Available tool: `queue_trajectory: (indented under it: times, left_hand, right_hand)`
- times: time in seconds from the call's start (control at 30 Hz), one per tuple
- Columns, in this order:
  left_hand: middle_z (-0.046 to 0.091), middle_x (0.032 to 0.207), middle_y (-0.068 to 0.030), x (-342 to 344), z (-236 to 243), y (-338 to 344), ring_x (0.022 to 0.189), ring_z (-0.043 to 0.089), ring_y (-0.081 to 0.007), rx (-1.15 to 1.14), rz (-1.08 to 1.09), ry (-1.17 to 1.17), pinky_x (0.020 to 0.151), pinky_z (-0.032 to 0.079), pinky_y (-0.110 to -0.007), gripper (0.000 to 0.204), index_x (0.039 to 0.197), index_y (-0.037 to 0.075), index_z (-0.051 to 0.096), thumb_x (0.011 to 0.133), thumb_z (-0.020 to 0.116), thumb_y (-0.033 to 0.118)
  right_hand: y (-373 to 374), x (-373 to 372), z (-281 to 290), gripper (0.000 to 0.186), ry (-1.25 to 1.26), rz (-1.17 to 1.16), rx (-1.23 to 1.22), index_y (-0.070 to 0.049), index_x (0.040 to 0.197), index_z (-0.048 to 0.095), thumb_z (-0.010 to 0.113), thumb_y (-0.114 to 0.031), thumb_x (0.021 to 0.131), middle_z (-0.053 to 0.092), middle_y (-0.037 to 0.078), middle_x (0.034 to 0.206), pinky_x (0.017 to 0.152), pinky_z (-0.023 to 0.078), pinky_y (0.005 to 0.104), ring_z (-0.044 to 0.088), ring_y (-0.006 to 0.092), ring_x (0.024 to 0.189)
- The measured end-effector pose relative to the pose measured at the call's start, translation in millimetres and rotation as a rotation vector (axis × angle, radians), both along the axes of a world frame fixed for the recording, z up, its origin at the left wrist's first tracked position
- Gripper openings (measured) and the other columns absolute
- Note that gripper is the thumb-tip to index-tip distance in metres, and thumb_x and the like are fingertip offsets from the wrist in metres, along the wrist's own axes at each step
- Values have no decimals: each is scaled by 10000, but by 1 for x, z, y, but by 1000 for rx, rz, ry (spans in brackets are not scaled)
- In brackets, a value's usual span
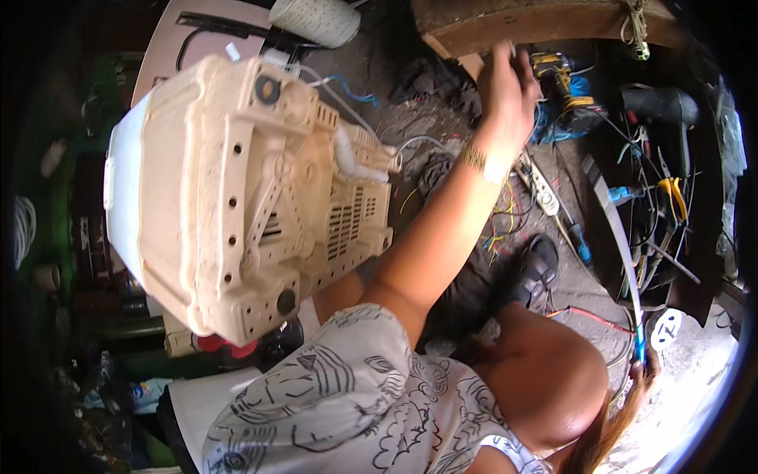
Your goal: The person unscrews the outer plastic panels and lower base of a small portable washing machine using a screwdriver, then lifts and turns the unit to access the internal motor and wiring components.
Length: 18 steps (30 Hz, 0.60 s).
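Observation:
My left arm reaches up across the middle. My left hand (508,91), with a gold-coloured band at the wrist, has its fingers apart and slightly blurred, and no held thing shows. It is near the edge of a brown box (489,31) and a yellow-and-black power drill (570,88). At the lower right, my right hand (647,371) is closed around the blue end of a long, flat metal strip (617,225), which points up and away. A cream plastic washing machine (213,182) lies tipped to my left, its vented underside and grey hose showing.
A dark tray at right holds yellow-handled pliers (673,197) and other tools beside a dark hair-dryer-shaped tool (663,107). A white power strip (541,189), loose wires and a blue-handled screwdriver (581,241) lie on the floor near my sandalled foot (539,268).

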<state>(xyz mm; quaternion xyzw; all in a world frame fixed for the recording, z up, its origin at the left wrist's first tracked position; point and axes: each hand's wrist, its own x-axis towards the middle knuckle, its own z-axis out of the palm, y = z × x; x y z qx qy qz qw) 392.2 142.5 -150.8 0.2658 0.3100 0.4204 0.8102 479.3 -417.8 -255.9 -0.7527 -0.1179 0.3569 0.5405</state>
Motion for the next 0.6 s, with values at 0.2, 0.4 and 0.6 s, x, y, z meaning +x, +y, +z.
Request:
queue_trajectory:
  times: [0.2, 0.4, 0.6]
  left_hand:
    - [591, 870, -38, -166, 10, -105, 750, 564, -145, -523, -226, -249, 555, 432, -248, 214, 937, 64, 533, 954, 532, 278]
    - [631, 979, -35, -221, 58, -120, 908, 579, -182, -426, -41, -401, 735, 470, -307, 181, 944, 79, 610, 906, 590, 255]
    - [618, 999, -25, -228, 84, -124, 922, 560, -181, -367, 1, -521, 759, 472, -314, 178, 952, 64, 618, 897, 603, 233]
  right_hand:
    - [46, 2, 72, 401, -270, 204, -48, 36, 1110, 631, 689, -256, 842, 632, 82, 961, 693, 433, 248, 527, 114, 792]
    - [94, 15, 109, 373, -308, 325, 247, 44, 900, 641, 761, -282, 763, 634, 108, 846, 674, 455, 291, 571, 159, 745]
    - [163, 13, 158, 416, -305, 517, 302, 67, 867, 686, 770, -301, 693, 652, 98, 713, 571, 428, 261, 570, 137, 621]
